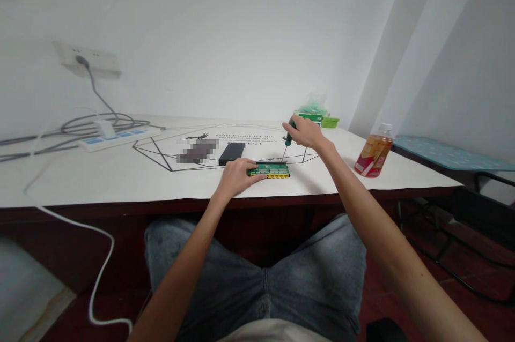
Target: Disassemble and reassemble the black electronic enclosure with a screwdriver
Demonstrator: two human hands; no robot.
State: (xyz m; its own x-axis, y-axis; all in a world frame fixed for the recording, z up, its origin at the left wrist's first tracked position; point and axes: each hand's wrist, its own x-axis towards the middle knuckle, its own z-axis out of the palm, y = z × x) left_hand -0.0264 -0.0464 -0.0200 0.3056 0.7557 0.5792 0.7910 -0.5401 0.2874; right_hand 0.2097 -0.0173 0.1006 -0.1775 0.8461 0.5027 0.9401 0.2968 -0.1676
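Near the front edge of the table lies a green circuit board (270,170) with a row of yellow ports along its near side. My left hand (238,174) grips the board's left end, thumb on the near side and fingers over the far side. In my right hand (304,130) is a screwdriver (288,139) with a dark green handle, held tilted. Its thin shaft points down to the far right part of the board; whether the tip touches a screw is too small to tell. Just behind the board sits a black rectangular case (232,154).
A blurred-out object (197,151) lies left of the case. A drink bottle (374,150) stands on the right. Green boxes (311,117) are at the back. On the left are a power strip (120,137), coiled grey cables and a white cable (100,272) hanging over the edge.
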